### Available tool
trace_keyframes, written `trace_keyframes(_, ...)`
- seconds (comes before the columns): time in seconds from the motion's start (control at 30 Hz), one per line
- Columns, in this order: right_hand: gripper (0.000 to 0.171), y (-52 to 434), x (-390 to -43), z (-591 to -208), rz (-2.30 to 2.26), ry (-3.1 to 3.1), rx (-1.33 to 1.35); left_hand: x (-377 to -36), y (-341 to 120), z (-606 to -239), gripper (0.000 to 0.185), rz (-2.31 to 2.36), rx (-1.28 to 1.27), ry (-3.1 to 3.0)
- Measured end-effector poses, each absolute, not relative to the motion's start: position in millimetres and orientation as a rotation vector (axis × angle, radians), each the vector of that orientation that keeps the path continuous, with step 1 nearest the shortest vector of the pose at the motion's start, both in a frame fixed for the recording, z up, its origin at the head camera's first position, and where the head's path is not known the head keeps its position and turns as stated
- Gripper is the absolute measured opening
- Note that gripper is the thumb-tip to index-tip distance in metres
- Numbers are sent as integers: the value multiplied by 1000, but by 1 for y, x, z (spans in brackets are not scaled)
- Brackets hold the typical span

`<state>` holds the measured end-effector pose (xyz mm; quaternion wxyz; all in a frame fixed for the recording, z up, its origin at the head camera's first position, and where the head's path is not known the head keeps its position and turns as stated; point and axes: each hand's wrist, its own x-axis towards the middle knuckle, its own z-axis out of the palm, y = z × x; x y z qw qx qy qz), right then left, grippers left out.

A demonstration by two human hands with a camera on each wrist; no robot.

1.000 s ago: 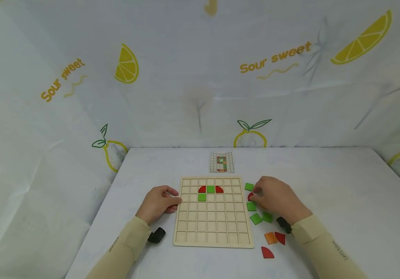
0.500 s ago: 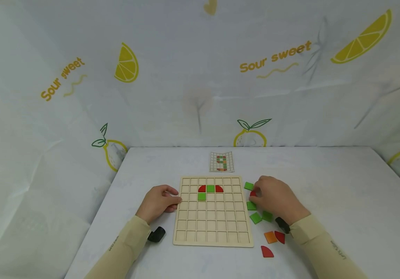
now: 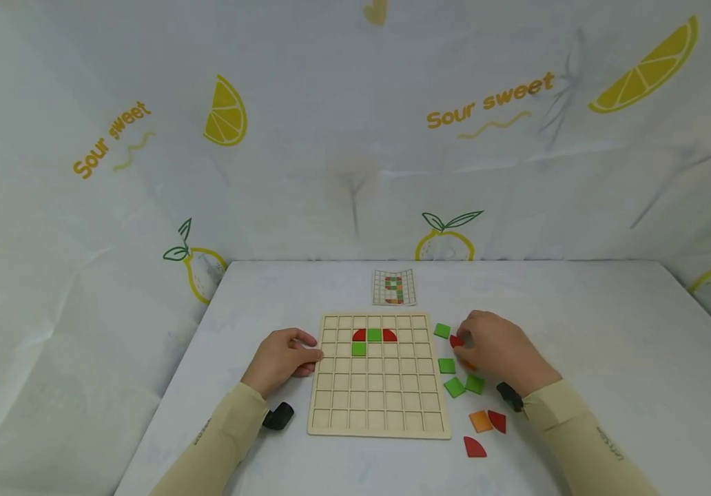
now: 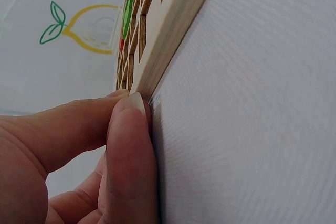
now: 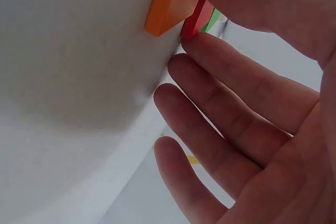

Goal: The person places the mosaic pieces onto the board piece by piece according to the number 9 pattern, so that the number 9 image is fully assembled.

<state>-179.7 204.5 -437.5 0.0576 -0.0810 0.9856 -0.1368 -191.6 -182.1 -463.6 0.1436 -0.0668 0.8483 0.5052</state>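
My left hand (image 3: pixel 280 361) is at the left edge of the wooden grid board (image 3: pixel 375 401). In the left wrist view its thumb and index finger pinch the board's edge (image 4: pixel 157 45). Right of the board, my right hand (image 3: pixel 499 350) pinches a red quarter-circle tile (image 3: pixel 455 341) between thumb and index finger, low over the table. An orange tile (image 5: pixel 176 3) lies close by in the right wrist view, mostly under the hand in the head view. Set in the board are two red quarter-circle tiles and two green square tiles (image 3: pixel 375 335).
Several loose green tiles (image 3: pixel 446 366) lie along the board's right side. Nearer the front are an orange square tile (image 3: pixel 481 421) and two red quarter-circle tiles (image 3: pixel 475 447). A printed pattern card (image 3: pixel 394 287) lies behind the board, before the white backdrop.
My right hand has shifted slightly right and away from the board, and the red quarter-circle tile has moved with it. An orange tile now shows beneath the hand. My left hand stays put.
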Motion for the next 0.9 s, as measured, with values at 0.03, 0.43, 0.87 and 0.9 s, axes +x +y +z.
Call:
trace_keyframes(0.03, 27, 204, -180, -438, -413, 2989, -248, -191, -183, -463, 27, 1457, -195, 2445)
trace_keyframes(0.43, 28, 198, -180, -438, -418, 2970, -221, -191, -188, -465, 27, 1481, -191, 2431)
trace_keyframes(0.87, 22, 179, -180, -421, -430, 2965, -356, -191, -186, -465, 28, 1485, -171, 2429)
trace_keyframes(0.9, 21, 174, -181, -420, -437, 2969, -373, -192, -185, -465, 28, 1487, -168, 2429)
